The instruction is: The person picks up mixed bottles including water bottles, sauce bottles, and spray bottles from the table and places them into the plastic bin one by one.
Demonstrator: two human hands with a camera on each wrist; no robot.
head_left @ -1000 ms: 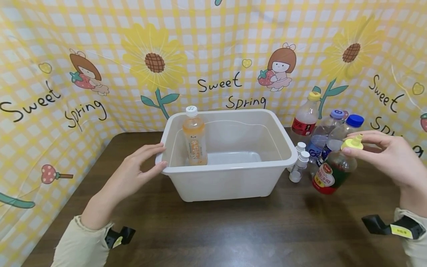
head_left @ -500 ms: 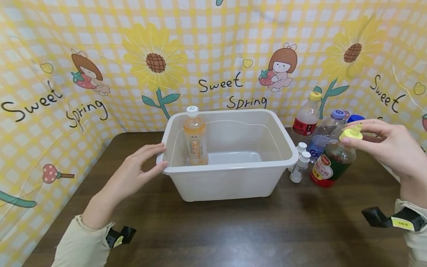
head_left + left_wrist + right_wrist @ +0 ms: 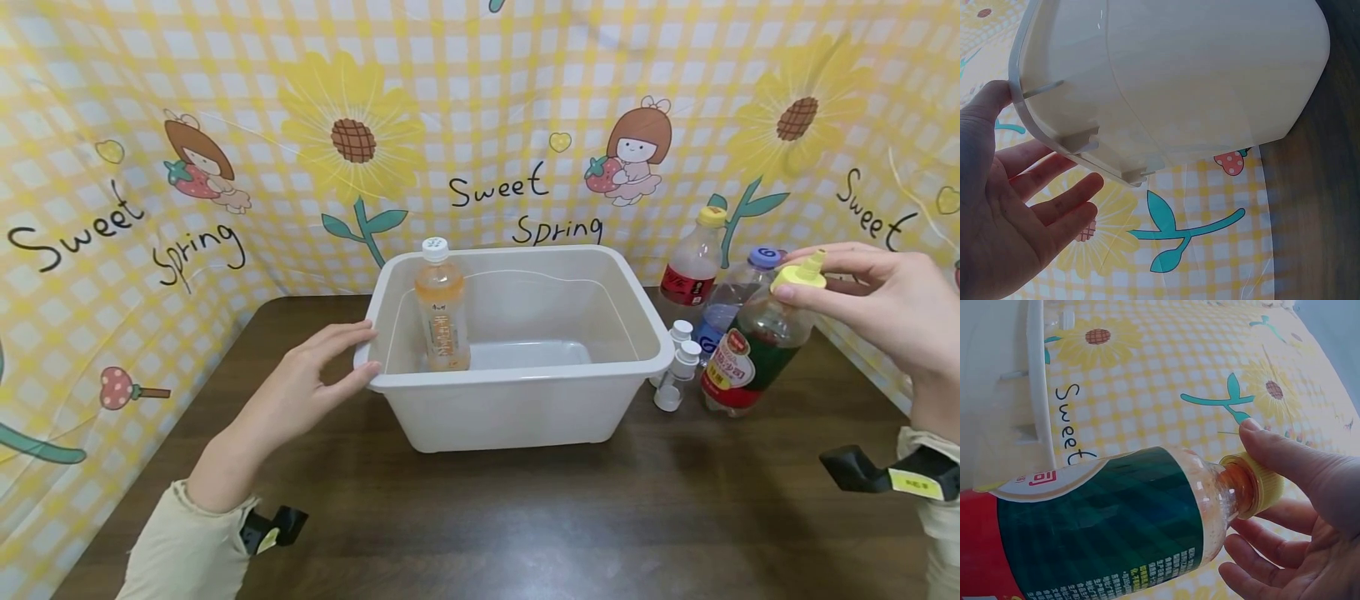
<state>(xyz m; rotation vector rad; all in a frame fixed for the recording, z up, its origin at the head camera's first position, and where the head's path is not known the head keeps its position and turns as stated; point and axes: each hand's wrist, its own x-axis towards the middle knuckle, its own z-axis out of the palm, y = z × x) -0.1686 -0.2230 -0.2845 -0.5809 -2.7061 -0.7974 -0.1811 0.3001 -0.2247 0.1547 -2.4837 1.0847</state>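
My left hand (image 3: 318, 375) rests on the left rim of a cream plastic tub (image 3: 517, 412), its fingers fairly straight. The left wrist view has the thumb and fingertips at the tub's rim (image 3: 1027, 119). At the right, my right hand (image 3: 892, 304) pinches the yellow nozzle cap of a sauce bottle (image 3: 757, 362) with a green and red label. The bottle leans, its base toward the tub; whether it touches the table I cannot tell. The right wrist view has the sauce bottle (image 3: 1104, 519) lengthwise, thumb and fingers at its cap. An orange drink bottle (image 3: 442, 317) stands inside the tub at its left end.
Behind the sauce bottle stand a yellow-capped bottle (image 3: 688, 267) with a red label and a purple-capped bottle (image 3: 723, 308). Two small white-capped vials (image 3: 678, 375) stand close to the tub's right side. A patterned cloth (image 3: 495, 108) hangs behind the dark wooden table (image 3: 480, 525).
My right hand has moved up and slightly right with the sauce bottle, now covering the blue-capped bottle seen before. The left hand has stayed on the tub's rim.
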